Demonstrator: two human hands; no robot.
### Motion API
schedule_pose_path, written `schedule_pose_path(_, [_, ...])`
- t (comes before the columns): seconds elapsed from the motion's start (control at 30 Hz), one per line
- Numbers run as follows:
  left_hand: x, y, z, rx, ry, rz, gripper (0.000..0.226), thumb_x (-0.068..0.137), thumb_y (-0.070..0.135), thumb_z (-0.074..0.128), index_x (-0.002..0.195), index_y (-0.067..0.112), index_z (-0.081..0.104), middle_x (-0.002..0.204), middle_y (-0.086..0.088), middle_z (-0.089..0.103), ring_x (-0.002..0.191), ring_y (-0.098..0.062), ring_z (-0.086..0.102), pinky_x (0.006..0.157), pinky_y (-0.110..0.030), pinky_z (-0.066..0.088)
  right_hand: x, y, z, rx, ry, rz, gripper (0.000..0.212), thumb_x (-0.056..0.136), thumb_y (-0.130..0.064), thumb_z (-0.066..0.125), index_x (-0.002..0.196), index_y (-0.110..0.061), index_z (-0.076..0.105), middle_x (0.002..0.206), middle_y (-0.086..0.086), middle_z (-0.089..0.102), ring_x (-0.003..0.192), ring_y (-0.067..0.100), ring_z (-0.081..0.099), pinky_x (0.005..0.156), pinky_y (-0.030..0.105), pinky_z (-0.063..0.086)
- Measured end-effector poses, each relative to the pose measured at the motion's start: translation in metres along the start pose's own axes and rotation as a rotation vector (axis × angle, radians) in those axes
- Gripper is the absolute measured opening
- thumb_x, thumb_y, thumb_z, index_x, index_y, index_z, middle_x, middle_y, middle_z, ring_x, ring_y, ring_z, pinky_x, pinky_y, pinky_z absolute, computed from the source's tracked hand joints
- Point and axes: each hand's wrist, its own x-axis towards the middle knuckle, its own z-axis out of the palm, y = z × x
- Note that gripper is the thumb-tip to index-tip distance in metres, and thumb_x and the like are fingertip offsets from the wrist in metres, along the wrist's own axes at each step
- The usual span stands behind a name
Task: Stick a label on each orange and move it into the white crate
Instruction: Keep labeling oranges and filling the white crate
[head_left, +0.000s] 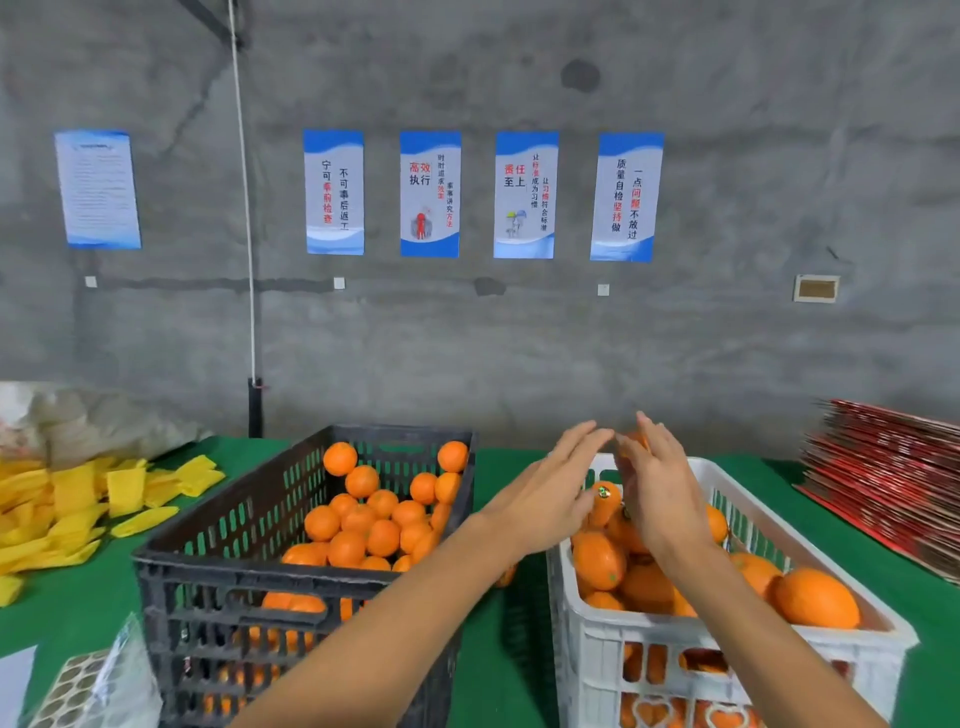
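A black crate (156, 566) at centre left holds several unlabelled oranges (363, 525). To its right, the white crate (727, 642) is piled with oranges (597, 561). Both my hands hover over the far end of the white crate with fingers straight, palms facing each other. My left hand (545, 499) and my right hand (660, 499) flank an orange with a small label (605, 501) on top of the pile. More orange peel shows behind my right fingers. I cannot tell whether either palm touches the fruit.
A sheet of round labels (72, 686) lies at the bottom left on the green table (509, 649). Yellow foam sleeves (78, 499) are heaped at the left, and a stack of red flat cartons (893, 478) stands at the right. A concrete wall with posters is behind.
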Motion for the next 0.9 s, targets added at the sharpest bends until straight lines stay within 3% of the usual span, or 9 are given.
schedule_pose_path(0.07, [-0.004, -0.025, -0.005, 0.092, 0.011, -0.028, 0.067, 0.105, 0.022, 0.055, 0.162, 0.025, 0.02, 0.169, 0.006, 0.01, 0.144, -0.025, 0.042, 0.112, -0.043, 0.045, 0.0, -0.003, 0.008, -0.004, 0.033, -0.034, 0.037, 0.1, -0.014, 0.065, 0.136, -0.008, 0.065, 0.157, 0.017, 0.044, 0.147, 0.04, 0.038, 0.116, 0.053, 0.04])
schedule_pose_path(0.17, [-0.021, -0.082, -0.023, 0.289, 0.008, -0.087, 0.064, 0.102, 0.021, 0.056, 0.159, 0.017, 0.027, 0.166, -0.003, 0.021, 0.148, -0.027, 0.034, 0.117, -0.042, 0.037, -0.002, -0.031, 0.025, 0.038, 0.097, -0.166, 0.029, 0.088, -0.013, 0.081, 0.116, -0.007, 0.077, 0.133, 0.017, 0.067, 0.125, 0.04, 0.062, 0.103, 0.052, 0.051])
schedule_pose_path(0.3, [-0.06, -0.157, -0.048, 0.498, -0.187, -0.316, 0.071, 0.095, 0.023, 0.065, 0.156, 0.014, 0.031, 0.158, -0.01, 0.035, 0.144, -0.034, 0.036, 0.11, -0.048, 0.039, -0.006, -0.089, 0.051, 0.146, 0.053, -0.271, 0.027, 0.08, -0.018, 0.089, 0.104, -0.009, 0.082, 0.113, 0.01, 0.077, 0.108, 0.032, 0.073, 0.096, 0.047, 0.057])
schedule_pose_path(0.4, [-0.088, -0.201, -0.067, 0.415, -0.443, -0.651, 0.09, 0.09, 0.04, 0.077, 0.161, 0.019, 0.026, 0.16, -0.013, 0.033, 0.145, -0.04, 0.034, 0.113, -0.053, 0.039, -0.001, -0.133, 0.071, 0.294, -0.129, -0.25, 0.024, 0.09, -0.023, 0.078, 0.113, -0.015, 0.079, 0.118, 0.006, 0.076, 0.114, 0.031, 0.068, 0.098, 0.043, 0.054])
schedule_pose_path(0.5, [-0.1, -0.229, -0.095, 0.302, -0.712, -0.99, 0.109, 0.081, 0.061, 0.078, 0.164, 0.022, 0.02, 0.17, -0.008, 0.022, 0.15, -0.039, 0.032, 0.11, -0.051, 0.042, 0.006, -0.174, 0.094, 0.287, -0.441, -0.257, 0.027, 0.097, -0.024, 0.066, 0.121, -0.028, 0.074, 0.128, 0.002, 0.071, 0.124, 0.029, 0.061, 0.103, 0.038, 0.046])
schedule_pose_path(0.6, [-0.103, -0.25, -0.116, 0.145, -0.82, -1.175, 0.113, 0.078, 0.06, 0.082, 0.165, 0.027, 0.017, 0.171, -0.008, 0.017, 0.151, -0.04, 0.029, 0.102, -0.056, 0.048, 0.012, -0.201, 0.114, 0.234, -0.694, -0.249, 0.034, 0.097, -0.019, 0.061, 0.126, -0.033, 0.071, 0.14, 0.003, 0.063, 0.131, 0.029, 0.057, 0.105, 0.037, 0.047])
schedule_pose_path(0.7, [-0.102, -0.273, -0.114, -0.014, -0.78, -1.223, 0.103, 0.081, 0.05, 0.085, 0.162, 0.03, 0.025, 0.169, -0.008, 0.023, 0.143, -0.036, 0.041, 0.101, -0.063, 0.051, 0.016, -0.213, 0.129, 0.11, -0.763, -0.278, 0.035, 0.096, -0.017, 0.056, 0.126, -0.033, 0.067, 0.139, 0.008, 0.061, 0.129, 0.033, 0.056, 0.102, 0.04, 0.049])
schedule_pose_path(0.8, [-0.094, -0.28, -0.092, 0.12, -0.861, -1.15, 0.09, 0.085, 0.046, 0.083, 0.157, 0.023, 0.034, 0.16, -0.012, 0.037, 0.132, -0.035, 0.055, 0.096, -0.061, 0.055, 0.018, -0.213, 0.137, 0.096, -0.72, -0.285, 0.033, 0.096, -0.018, 0.056, 0.124, -0.032, 0.069, 0.136, 0.007, 0.063, 0.126, 0.034, 0.057, 0.101, 0.041, 0.049])
schedule_pose_path(0.9, [-0.08, -0.286, -0.057, 0.177, -0.902, -1.036, 0.069, 0.087, 0.046, 0.08, 0.141, 0.018, 0.049, 0.133, -0.016, 0.058, 0.118, -0.035, 0.066, 0.091, -0.057, 0.06, 0.017, -0.211, 0.141, 0.12, -0.659, -0.298, 0.023, 0.098, -0.025, 0.057, 0.115, -0.031, 0.072, 0.126, 0.005, 0.067, 0.117, 0.034, 0.061, 0.094, 0.041, 0.052])
